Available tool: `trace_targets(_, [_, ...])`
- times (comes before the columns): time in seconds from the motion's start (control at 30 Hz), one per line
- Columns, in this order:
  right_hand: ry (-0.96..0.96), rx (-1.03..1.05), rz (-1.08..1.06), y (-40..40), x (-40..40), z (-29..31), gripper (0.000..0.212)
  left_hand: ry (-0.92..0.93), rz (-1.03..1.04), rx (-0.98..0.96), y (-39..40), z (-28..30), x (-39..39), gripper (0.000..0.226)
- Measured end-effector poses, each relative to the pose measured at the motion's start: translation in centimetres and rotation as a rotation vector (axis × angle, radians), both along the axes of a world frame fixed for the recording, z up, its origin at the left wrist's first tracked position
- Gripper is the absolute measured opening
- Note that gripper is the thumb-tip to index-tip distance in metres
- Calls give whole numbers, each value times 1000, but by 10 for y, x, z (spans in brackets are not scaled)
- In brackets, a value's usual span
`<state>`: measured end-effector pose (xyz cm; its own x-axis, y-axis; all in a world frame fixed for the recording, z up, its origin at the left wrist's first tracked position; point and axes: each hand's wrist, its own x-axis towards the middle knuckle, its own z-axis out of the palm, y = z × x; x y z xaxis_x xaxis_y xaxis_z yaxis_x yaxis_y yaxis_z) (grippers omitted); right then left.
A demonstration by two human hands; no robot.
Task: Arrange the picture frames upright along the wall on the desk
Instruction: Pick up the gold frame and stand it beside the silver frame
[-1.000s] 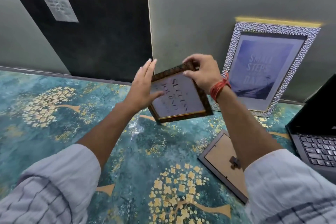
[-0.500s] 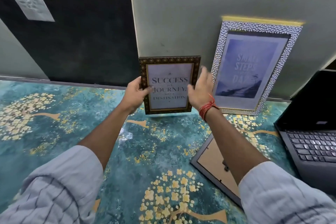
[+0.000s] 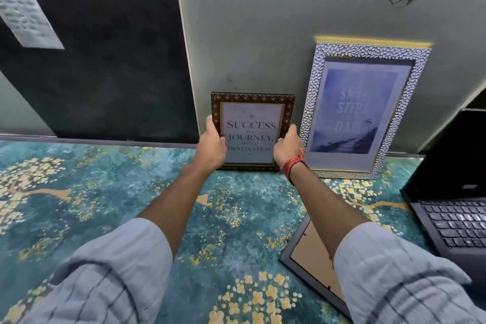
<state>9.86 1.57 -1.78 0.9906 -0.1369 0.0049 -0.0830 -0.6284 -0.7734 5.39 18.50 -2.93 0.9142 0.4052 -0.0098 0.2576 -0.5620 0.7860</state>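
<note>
A small dark brown frame (image 3: 252, 113) with the words "Success is a journey" stands upright against the grey wall, its lower edge on the desk. My left hand (image 3: 211, 143) grips its left side and my right hand (image 3: 287, 146), with a red thread at the wrist, grips its right side. Right beside it a taller silver-textured frame (image 3: 366, 108) with a blue picture leans on the wall. A third, dark frame (image 3: 309, 252) lies face down on the desk at the lower right, partly under my right arm.
The desk (image 3: 105, 192) has a teal cover with gold flowers. An open black laptop (image 3: 457, 205) sits at the right edge. A black panel (image 3: 105, 47) with a paper note covers the wall at the left. A line drawing is on the wall above.
The small brown frame was tilted in the air, then turned upright and moved back to the wall. Both hands now hold its sides with its base on the desk.
</note>
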Motion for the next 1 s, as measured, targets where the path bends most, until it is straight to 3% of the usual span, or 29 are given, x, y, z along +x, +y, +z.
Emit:
trace_targets(0.2, [129,46,72,5,13,2,55,58,-34,5,-3,-15,0,79])
trace_targets(0.53, [237,98,175,1,18,2,78,83,-192,-108,13,-19,5,102])
trace_targets(0.73, [165,-1,213,-8,-11,6,85,89,-92,-30,-6,-9,-10,93])
trace_targets(0.83, [119,-6,216,-24,-39,6,82,-52,-65,90,-37,-2,-42,86])
trace_targets(0.9, [151,24,203,-41,-58,3,79,-19,-157,96,-62,-1,-68,87])
trace_targets(1.0, [243,-37,168,-81,-88,1,67,210,-499,125,-109,-1,-109,92])
